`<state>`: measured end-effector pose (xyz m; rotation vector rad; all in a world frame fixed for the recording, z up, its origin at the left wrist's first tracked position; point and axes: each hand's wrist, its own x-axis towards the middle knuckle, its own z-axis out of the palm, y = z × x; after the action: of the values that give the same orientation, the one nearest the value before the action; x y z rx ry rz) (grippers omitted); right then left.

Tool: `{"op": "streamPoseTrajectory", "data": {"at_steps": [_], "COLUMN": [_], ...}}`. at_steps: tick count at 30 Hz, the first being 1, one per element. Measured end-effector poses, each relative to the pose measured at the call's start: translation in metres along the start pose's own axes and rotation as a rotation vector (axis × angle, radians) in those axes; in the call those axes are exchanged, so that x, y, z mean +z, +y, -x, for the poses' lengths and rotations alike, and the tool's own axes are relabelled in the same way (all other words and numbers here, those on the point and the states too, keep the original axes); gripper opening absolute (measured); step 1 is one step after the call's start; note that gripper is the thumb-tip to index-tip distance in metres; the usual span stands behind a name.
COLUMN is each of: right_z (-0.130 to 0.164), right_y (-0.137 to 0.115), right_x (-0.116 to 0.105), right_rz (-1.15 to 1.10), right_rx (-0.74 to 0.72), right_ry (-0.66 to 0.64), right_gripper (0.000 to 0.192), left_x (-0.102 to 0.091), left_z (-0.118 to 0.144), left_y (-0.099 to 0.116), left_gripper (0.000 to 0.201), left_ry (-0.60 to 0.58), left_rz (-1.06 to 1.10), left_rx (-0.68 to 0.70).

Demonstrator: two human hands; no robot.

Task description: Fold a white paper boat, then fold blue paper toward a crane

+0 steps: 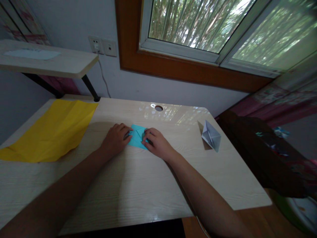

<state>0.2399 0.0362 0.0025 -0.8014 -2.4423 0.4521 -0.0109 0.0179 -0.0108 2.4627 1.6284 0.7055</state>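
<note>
Fingertips of both hands press down on a small piece of turquoise paper (137, 136) that lies flat on the pale wooden desk (138, 185), near its middle. The left hand (116, 138) rests at the paper's left edge, its fingers curled so that the tips pin the near-left corner. The right hand (156, 142) covers the paper's right edge, fingertips bent inward onto the sheet. Neither hand has closed around the paper; both lie flattened on top of it, fingers together, holding it to the desk rather than gripping it.

The paper sits directly between the two hands, so neither is clearly nearer. It is already partly folded: creases run from a point near the left fingertips. Its longer span appears to run from upper left to lower right, slantwise between the hands, though the fingers hide its edges and the exact outline cannot be told.

Well to the left of the left hand lies a large creased yellow sheet (53, 132), flat and apart from the turquoise piece. Off to the right of the right hand stands a folded white paper boat (211, 135), untouched. Beyond the hands, near the desk's far edge, is a round cable hole (158, 108).
</note>
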Motion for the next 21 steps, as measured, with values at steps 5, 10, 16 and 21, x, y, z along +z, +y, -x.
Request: {"op": "streamPoseTrajectory", "data": {"at_steps": [5,10,16,21], "right_z": [0.0003,0.0013,0.0030,0.0030], "right_y": [0.0014,0.0056,0.0082,0.0069], "right_x": [0.0021,0.0063,0.0060,0.0039], "right_rz": [-0.031,-0.038,-0.027,-0.016], "right_rx": [-0.025,-0.035,0.016,0.041], "right_ry": [0.000,0.010,-0.002,-0.009], "right_gripper": [0.015,0.025,0.034,0.040], "left_x": [-0.0008,-0.0028,-0.0023,-0.0022], "left_z": [0.0001,0.0003,0.0002,0.0002], "left_y": [0.0009,0.0027,0.0018,0.0019], "left_gripper": [0.028,0.028,0.028,0.029], "left_ry": [0.014,0.023,0.001,0.003], "left_rz": [-0.003,-0.003,-0.018,-0.015], "left_rx": [0.011,0.020,0.028,0.023]}}
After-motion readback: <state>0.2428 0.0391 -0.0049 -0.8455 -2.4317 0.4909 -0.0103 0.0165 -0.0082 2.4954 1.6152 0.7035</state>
